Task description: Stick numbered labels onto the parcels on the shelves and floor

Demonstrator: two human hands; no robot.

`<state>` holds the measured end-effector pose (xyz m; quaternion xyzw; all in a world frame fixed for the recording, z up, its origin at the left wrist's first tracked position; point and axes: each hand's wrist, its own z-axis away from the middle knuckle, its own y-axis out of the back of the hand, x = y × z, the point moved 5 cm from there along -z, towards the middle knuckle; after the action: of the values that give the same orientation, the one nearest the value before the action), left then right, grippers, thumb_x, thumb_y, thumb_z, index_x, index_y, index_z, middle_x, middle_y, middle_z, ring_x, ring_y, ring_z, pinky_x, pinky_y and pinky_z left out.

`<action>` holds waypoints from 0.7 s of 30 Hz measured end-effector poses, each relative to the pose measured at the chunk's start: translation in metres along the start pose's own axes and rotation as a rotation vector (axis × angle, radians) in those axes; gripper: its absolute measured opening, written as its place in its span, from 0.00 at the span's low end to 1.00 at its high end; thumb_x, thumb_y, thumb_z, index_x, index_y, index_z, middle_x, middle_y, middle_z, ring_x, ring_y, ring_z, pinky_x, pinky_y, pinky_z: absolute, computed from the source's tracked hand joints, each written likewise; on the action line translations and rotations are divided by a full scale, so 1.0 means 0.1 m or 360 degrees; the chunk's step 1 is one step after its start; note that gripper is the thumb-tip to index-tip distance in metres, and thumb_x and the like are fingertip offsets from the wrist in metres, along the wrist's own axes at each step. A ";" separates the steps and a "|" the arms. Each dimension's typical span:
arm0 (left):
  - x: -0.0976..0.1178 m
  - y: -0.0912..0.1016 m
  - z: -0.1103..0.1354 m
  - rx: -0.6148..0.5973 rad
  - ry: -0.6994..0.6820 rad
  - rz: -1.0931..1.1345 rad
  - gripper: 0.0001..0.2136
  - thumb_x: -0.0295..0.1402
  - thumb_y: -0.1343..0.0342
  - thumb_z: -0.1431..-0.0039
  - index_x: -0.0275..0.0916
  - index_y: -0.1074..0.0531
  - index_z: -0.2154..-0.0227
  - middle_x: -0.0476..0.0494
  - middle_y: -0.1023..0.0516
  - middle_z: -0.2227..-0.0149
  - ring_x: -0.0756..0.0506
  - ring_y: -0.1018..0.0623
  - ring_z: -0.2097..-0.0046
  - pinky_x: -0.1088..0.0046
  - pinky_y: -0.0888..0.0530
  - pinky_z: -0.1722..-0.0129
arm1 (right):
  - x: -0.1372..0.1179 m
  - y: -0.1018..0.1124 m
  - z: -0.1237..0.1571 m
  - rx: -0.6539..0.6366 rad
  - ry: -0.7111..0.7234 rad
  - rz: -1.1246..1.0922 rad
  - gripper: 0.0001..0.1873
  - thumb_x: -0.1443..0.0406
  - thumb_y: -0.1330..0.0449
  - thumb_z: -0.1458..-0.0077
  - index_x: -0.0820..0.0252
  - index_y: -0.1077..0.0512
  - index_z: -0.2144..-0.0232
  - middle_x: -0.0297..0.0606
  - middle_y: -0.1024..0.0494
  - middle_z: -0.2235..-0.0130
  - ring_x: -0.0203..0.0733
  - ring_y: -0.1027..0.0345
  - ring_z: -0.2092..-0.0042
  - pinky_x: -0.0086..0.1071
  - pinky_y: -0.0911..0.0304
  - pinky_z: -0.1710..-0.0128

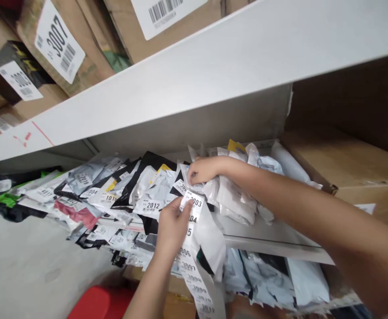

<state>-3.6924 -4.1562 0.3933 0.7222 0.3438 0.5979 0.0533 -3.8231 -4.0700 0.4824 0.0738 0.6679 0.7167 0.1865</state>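
My left hand (174, 223) pinches the top of a long strip of white number labels (194, 279), its thumb beside the label 3003. The strip hangs down past the shelf edge, with the numbers rising toward its lower end. Deeper on the shelf, my right hand (202, 170) has its fingers curled on a white plastic parcel bag (210, 190). Close by, a dark parcel carries a label starting 300 (180, 186), partly covered by my left hand and the strip. My right forearm crosses over more white parcel bags (235, 206).
Labelled parcel bags (152, 195) are packed along the left of the shelf. A cardboard box (353, 164) stands at its right. Above runs a white shelf beam (180, 79) with numbered cartons (90, 62) on it. More bags (263, 274) lie below, near a red container (97, 303).
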 end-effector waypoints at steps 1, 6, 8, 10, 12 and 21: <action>0.01 0.01 0.03 0.0081 0.0020 -0.0025 0.18 0.49 0.47 0.41 0.38 0.31 0.73 0.52 0.31 0.77 0.50 0.35 0.74 0.77 0.39 0.72 | -0.01 0.02 0.03 -0.0027 -0.0010 -0.0080 0.14 0.62 0.43 0.44 0.60 0.20 0.60 0.38 0.19 0.58 0.42 0.29 0.56 0.29 0.41 0.58; 0.05 -0.05 0.10 0.0367 0.0021 -0.0069 0.19 0.48 0.48 0.40 0.39 0.38 0.77 0.55 0.39 0.80 0.51 0.40 0.75 0.77 0.42 0.73 | -0.02 0.03 0.14 -0.0103 0.0090 -0.0395 0.19 0.52 0.38 0.48 0.59 0.19 0.62 0.36 0.18 0.60 0.39 0.28 0.58 0.26 0.40 0.60; 0.09 -0.10 0.09 0.0410 -0.0020 -0.0009 0.18 0.48 0.47 0.40 0.39 0.37 0.76 0.56 0.40 0.81 0.51 0.40 0.75 0.77 0.42 0.74 | 0.00 0.01 0.14 -0.0091 0.0141 -0.0442 0.20 0.52 0.33 0.53 0.59 0.19 0.62 0.35 0.18 0.60 0.39 0.28 0.57 0.26 0.40 0.59; 0.11 -0.16 0.07 0.0398 -0.0047 0.0115 0.16 0.46 0.47 0.39 0.39 0.32 0.73 0.55 0.36 0.79 0.51 0.37 0.73 0.78 0.40 0.72 | 0.03 -0.01 0.13 -0.0062 0.0160 -0.0435 0.19 0.55 0.31 0.55 0.59 0.19 0.63 0.36 0.18 0.60 0.39 0.28 0.58 0.27 0.39 0.59; 0.12 -0.20 0.05 0.0343 -0.0072 0.0268 0.13 0.44 0.46 0.39 0.39 0.27 0.67 0.52 0.28 0.73 0.50 0.32 0.69 0.78 0.36 0.68 | 0.04 -0.03 0.13 -0.0045 0.0171 -0.0454 0.17 0.58 0.31 0.55 0.61 0.19 0.63 0.37 0.18 0.61 0.38 0.27 0.59 0.26 0.39 0.60; -0.08 -0.23 0.00 0.0526 0.0099 0.0420 0.17 0.46 0.42 0.44 0.38 0.37 0.75 0.54 0.33 0.78 0.51 0.35 0.72 0.77 0.36 0.69 | 0.03 -0.06 0.12 0.0027 0.0121 -0.0451 0.11 0.62 0.31 0.55 0.62 0.19 0.67 0.36 0.17 0.66 0.37 0.27 0.63 0.26 0.39 0.63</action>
<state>-3.7032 -4.1432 0.3753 0.7411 0.3412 0.5570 -0.1553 -3.8208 -4.0578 0.4773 -0.0471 0.6842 0.6799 0.2597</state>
